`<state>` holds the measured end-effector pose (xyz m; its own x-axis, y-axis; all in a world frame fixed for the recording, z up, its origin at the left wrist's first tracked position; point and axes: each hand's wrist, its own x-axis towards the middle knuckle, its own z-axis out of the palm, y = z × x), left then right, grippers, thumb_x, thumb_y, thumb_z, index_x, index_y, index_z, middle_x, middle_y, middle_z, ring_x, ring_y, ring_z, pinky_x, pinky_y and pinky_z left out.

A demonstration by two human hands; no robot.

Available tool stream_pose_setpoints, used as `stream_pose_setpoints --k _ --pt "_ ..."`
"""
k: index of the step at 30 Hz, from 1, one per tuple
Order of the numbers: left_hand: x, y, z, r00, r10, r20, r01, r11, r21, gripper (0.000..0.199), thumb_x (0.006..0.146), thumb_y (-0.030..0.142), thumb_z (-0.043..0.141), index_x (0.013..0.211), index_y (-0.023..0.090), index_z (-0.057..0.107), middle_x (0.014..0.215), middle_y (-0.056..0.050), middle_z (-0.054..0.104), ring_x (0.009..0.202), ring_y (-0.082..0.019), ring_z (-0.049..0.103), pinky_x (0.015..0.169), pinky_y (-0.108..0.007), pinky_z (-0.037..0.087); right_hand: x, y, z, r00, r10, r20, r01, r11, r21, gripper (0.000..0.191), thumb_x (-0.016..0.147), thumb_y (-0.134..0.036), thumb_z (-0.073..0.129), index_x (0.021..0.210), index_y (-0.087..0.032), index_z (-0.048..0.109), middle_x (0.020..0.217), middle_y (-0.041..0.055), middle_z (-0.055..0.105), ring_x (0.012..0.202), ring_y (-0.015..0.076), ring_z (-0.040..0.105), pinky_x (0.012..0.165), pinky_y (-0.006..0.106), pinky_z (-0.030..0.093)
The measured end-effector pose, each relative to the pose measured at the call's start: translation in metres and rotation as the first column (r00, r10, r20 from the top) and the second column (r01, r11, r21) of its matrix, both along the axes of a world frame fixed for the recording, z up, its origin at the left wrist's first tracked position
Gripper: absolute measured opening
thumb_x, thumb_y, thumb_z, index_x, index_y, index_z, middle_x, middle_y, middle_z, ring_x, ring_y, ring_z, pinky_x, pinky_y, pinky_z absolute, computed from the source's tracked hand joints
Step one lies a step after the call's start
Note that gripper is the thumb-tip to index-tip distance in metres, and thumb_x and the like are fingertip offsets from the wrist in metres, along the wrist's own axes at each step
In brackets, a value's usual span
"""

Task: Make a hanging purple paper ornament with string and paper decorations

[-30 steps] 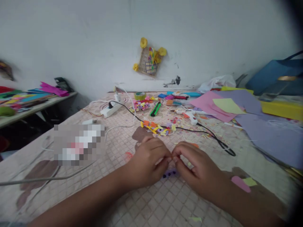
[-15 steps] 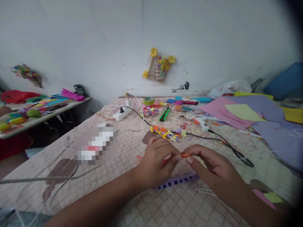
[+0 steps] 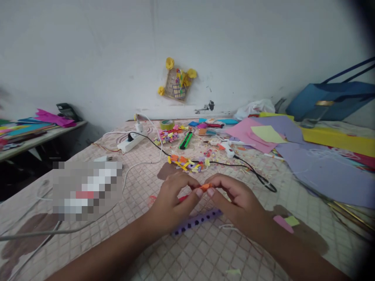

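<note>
Between the fingertips of both hands is a small orange craft piece (image 3: 206,187), which looks like foam or paper. My left hand (image 3: 177,197) pinches its left end with thumb and fingers. On the other end, the thumb and fingers of my right hand (image 3: 238,199) are closed. Below them a purple strip with dark spots (image 3: 197,221) lies on the tablecloth. Something red (image 3: 183,198) shows partly behind my left hand. Just beyond the hands rests a band of orange, yellow and purple cut-outs (image 3: 189,163).
A glue gun (image 3: 227,150) with a black cord lies behind my right hand, near a green cutter knife (image 3: 186,140). At the left stands a white power strip (image 3: 131,142) with cables. Coloured sheets (image 3: 328,168) and a blue bag (image 3: 334,101) are at the right.
The view has turned to the right, so things appear further left. Both hands still hold the orange piece, which shows more between the fingertips now.
</note>
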<state>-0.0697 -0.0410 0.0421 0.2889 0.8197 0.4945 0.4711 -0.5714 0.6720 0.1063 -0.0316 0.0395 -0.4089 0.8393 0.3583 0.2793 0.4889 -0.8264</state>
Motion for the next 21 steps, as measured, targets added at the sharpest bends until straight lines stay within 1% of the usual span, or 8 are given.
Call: stream_pose_setpoints --k 4,7,10,12,15,18,21 --pt "0.0001 0.0007 0.0000 0.998 -0.017 0.060 0.018 1.000 -0.017 0.018 0.087 0.026 0.049 0.083 0.018 0.064 0.080 -0.004 0.068 0.078 -0.017 0.062 0.071 -0.032 0.049 0.0007 -0.0004 0.0043 0.999 0.004 0.047 -0.006 0.999 0.051 0.013 0.082 -0.012 0.049 0.079 -0.019 0.059 0.077 -0.0001 0.063 0.074 0.0142 0.059 0.069 0.027 0.046" --pt "0.0005 0.0008 -0.0009 0.997 -0.036 0.066 0.040 0.998 -0.057 0.013 0.085 0.026 0.054 0.084 0.018 0.064 0.078 -0.003 0.068 0.076 -0.016 0.062 0.070 -0.030 0.049 -0.0003 -0.0012 0.0057 0.994 0.007 0.110 -0.016 0.997 0.080 0.012 0.080 -0.012 0.050 0.074 -0.019 0.058 0.072 -0.0008 0.062 0.069 0.0135 0.057 0.064 0.026 0.045" --pt "0.0008 0.0008 -0.0014 0.998 -0.053 0.044 0.056 0.994 -0.094 0.011 0.084 0.024 0.055 0.080 0.018 0.063 0.074 -0.002 0.066 0.073 -0.015 0.061 0.066 -0.028 0.049 -0.0017 -0.0019 0.0061 0.988 -0.003 0.155 -0.011 0.996 0.088 0.012 0.079 -0.012 0.051 0.070 -0.018 0.056 0.067 -0.0015 0.060 0.065 0.0125 0.055 0.060 0.025 0.042" --pt "0.0008 0.0009 -0.0016 0.998 -0.056 0.016 0.057 0.993 -0.106 0.014 0.085 0.022 0.053 0.075 0.018 0.061 0.071 -0.002 0.065 0.071 -0.014 0.060 0.065 -0.027 0.048 -0.0023 -0.0022 0.0060 0.986 -0.007 0.165 -0.007 0.997 0.083 0.013 0.078 -0.011 0.051 0.069 -0.018 0.056 0.067 -0.0015 0.059 0.065 0.0124 0.055 0.061 0.025 0.042" --pt "0.0009 0.0002 -0.0027 0.999 -0.042 -0.032 0.038 0.994 -0.105 0.015 0.085 0.021 0.051 0.073 0.017 0.057 0.071 -0.001 0.062 0.068 -0.014 0.058 0.062 -0.027 0.046 -0.0025 -0.0021 0.0053 0.984 0.002 0.178 -0.015 0.997 0.070 0.013 0.079 -0.012 0.051 0.070 -0.018 0.057 0.067 -0.0012 0.060 0.065 0.0125 0.055 0.063 0.026 0.042" --pt "0.0016 -0.0016 -0.0046 0.997 -0.021 -0.079 0.013 0.995 -0.098 0.013 0.085 0.020 0.049 0.073 0.017 0.053 0.071 -0.001 0.060 0.067 -0.013 0.055 0.060 -0.026 0.044 -0.0027 -0.0019 0.0049 0.987 0.017 0.159 -0.024 0.999 0.045 0.012 0.080 -0.013 0.051 0.070 -0.018 0.056 0.069 -0.0012 0.059 0.067 0.0123 0.055 0.063 0.026 0.042" --pt "0.0026 -0.0033 -0.0055 0.996 -0.007 -0.091 -0.001 0.996 -0.085 0.012 0.085 0.020 0.048 0.073 0.018 0.051 0.072 -0.001 0.058 0.067 -0.013 0.054 0.059 -0.026 0.043 -0.0028 -0.0020 0.0054 0.993 0.041 0.114 -0.042 0.999 0.013 0.010 0.081 -0.014 0.052 0.073 -0.018 0.056 0.072 -0.0009 0.061 0.069 0.0125 0.056 0.064 0.026 0.043"
